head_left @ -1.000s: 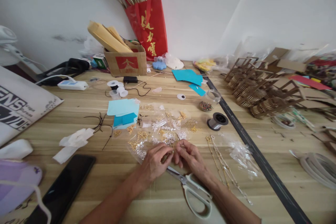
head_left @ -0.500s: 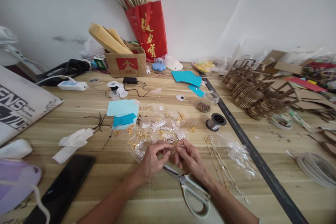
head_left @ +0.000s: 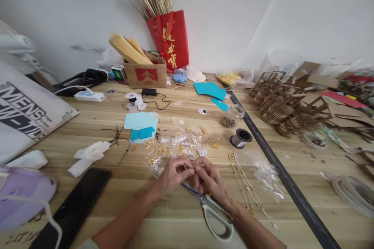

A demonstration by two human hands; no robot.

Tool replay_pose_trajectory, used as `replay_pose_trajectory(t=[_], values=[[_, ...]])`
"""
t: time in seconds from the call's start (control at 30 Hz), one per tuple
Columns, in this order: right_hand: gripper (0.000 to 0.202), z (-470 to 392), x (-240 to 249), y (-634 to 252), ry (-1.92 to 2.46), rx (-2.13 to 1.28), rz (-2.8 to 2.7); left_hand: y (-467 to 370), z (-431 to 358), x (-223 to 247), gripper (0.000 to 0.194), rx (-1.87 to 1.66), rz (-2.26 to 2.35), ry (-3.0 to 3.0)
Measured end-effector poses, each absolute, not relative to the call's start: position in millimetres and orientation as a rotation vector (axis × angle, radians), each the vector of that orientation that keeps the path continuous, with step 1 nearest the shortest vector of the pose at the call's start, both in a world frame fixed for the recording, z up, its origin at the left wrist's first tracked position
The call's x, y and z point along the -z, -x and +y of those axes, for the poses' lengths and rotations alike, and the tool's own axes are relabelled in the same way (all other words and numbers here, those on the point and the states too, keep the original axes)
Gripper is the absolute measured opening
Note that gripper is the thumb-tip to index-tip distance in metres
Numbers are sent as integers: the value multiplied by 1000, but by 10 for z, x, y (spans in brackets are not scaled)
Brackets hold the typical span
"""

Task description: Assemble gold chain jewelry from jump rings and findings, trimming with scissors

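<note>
My left hand (head_left: 175, 174) and my right hand (head_left: 208, 175) meet fingertip to fingertip just in front of the bead piles. Both are closed in a pinch, and whatever lies between the fingers is too small to make out. Under my hands rest scissors (head_left: 214, 218) with pale handles, their blades partly covered. Gold beads (head_left: 160, 150) and silver beads (head_left: 202, 151) are spread on clear plastic bags beyond my fingers. To the right of my right hand lie gold and silver chains (head_left: 244, 183). A spool of grey wire (head_left: 241, 138) stands farther back.
A black phone (head_left: 78, 202) and crumpled white tissue (head_left: 89, 155) lie at left. Blue paper (head_left: 143, 124) sits behind the beads. Clear plastic bags (head_left: 267, 175) and a dark strip (head_left: 280, 167) are at right, with brown woven baskets (head_left: 289, 109) farther back.
The view has shifted slightly, so things at the left appear a little farther right. My hands stay pinched together, with small finger movements only.
</note>
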State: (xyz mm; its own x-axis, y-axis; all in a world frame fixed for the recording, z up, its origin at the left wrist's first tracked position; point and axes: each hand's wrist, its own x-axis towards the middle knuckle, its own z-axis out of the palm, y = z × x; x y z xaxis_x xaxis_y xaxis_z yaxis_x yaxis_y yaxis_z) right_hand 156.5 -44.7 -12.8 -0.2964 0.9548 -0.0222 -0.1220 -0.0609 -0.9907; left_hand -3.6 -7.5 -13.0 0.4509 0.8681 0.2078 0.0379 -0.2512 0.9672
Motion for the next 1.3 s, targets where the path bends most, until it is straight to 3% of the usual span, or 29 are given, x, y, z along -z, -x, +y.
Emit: replay_pose_trajectory(t=[0.43,0.7,1.3], values=[[30,-428,74,-1574,1014,-1431,-1305,69,-47,104,19,-909,847,-1196],[21,-438,99,-1597,1178,-1074,-1602,82,-28,202,20,-911,758,-988],[16,-446,9,-1593,1202,-820,-1763,83,-10,210,16,-911,767,-1008]])
